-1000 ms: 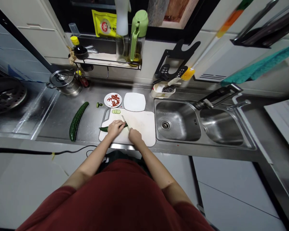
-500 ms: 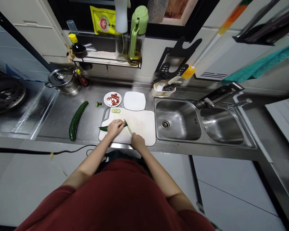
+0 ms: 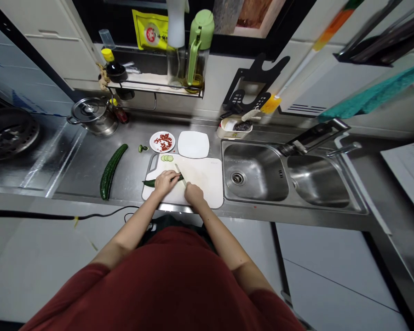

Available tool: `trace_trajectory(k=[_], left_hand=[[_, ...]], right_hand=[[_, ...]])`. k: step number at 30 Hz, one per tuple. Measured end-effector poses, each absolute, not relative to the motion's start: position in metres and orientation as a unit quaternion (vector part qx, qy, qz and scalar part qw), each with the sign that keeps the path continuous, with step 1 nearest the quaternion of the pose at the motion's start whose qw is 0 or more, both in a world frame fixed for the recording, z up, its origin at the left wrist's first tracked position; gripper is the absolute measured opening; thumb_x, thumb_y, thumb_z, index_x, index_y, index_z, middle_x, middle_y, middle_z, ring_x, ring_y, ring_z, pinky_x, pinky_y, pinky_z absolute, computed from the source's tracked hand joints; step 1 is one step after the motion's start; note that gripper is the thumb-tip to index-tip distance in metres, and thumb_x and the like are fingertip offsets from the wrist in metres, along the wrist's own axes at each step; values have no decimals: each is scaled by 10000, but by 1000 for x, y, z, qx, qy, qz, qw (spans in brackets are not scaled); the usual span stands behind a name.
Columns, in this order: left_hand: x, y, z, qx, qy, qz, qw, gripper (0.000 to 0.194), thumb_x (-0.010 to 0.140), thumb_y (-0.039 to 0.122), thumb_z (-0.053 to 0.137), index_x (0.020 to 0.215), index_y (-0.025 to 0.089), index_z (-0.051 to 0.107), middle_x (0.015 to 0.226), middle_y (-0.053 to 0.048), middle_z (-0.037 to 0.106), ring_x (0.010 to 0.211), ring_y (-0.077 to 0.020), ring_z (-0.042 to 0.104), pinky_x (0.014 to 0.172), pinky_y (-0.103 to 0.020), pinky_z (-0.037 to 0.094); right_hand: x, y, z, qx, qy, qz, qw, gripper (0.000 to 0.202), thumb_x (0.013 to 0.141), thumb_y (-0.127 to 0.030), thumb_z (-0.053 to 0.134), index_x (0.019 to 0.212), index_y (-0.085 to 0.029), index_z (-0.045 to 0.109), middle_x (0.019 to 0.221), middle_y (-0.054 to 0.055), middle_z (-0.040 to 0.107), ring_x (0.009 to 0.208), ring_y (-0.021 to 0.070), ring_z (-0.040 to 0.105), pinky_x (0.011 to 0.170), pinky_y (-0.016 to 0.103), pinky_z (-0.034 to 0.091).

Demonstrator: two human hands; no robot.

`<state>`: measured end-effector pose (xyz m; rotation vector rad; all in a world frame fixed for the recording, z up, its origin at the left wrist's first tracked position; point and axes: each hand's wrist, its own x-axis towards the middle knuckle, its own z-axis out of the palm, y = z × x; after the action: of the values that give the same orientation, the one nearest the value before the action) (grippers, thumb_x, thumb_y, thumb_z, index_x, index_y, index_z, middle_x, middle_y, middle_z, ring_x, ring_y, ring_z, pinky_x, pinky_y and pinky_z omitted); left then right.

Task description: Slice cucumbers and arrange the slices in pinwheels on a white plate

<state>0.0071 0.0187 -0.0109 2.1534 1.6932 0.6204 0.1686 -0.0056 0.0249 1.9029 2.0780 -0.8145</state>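
Note:
On the white cutting board, my left hand is closed over a dark green cucumber, whose left end sticks out past the fingers. My right hand grips a knife by its handle. The blade slants up and left across the cucumber's right end, beside my left fingertips. A few pale cucumber slices lie at the board's top left. Behind the board are a round plate of chopped red pieces and a white square plate.
A whole cucumber lies left of the board, and small green end pieces sit near the round plate. A steel pot stands at the back left. The double sink adjoins the board's right side. Bottles stand on a rack above.
My right hand has moved slightly forward and left with the knife, so the blade tip reaches farther beyond the cucumber. My left hand stays on the cucumber.

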Motion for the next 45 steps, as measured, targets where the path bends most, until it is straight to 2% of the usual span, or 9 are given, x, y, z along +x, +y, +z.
trace_trajectory(k=[5,14,45], left_hand=[[6,19,-13,758,589,225,165,258,922,372,506,1052,302,718,1070,-6,692,999,-182,588,855,-299,473],[6,20,-12,760,586,224,168,269,921,369,505,1062,287,718,1064,-25,691,1005,-191,590,874,-308,464],[10,19,-8,745,601,228,182,237,897,332,531,1031,279,719,1038,-23,698,1004,-195,594,901,-316,451]], right_hand=[[176,-18,22,648,703,-271,109,243,933,-132,369,1104,-132,542,1048,162,671,991,237,657,802,310,484],[190,-42,20,647,705,-260,128,245,937,-149,355,1091,-140,545,1025,162,678,959,253,666,781,350,496],[205,-63,27,651,695,-277,128,241,921,-163,407,1095,-132,570,996,158,686,933,245,667,744,314,464]])
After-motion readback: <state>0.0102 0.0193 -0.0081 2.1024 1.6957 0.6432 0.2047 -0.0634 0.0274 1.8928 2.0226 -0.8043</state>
